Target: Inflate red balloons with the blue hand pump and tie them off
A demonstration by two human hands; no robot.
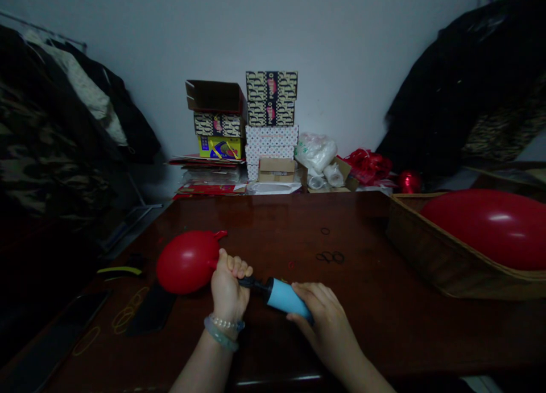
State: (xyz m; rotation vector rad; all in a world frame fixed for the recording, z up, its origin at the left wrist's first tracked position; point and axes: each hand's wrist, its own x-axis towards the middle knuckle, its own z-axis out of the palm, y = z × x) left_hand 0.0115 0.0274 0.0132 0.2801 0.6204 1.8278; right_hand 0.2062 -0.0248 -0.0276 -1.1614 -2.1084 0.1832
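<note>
Our left hand (230, 290) clamps red balloon (185, 262) at blue pump's black end (257, 285), likely against leaks; right hand (322, 319) wraps pump's barrel (287, 298).

An oval rubber balloon (185, 262) is bright red; a cylindrical plastic pump (286, 298) is light blue with a black tip (259, 285); the wooden table (273, 225) is reddish-brown; small dots pattern white cardboard boxes (272, 141).

Right of my right hand (322, 313) there's room up to the basket (426, 259); leftward, a red balloon (186, 263) blocks my left hand (230, 288).
</note>
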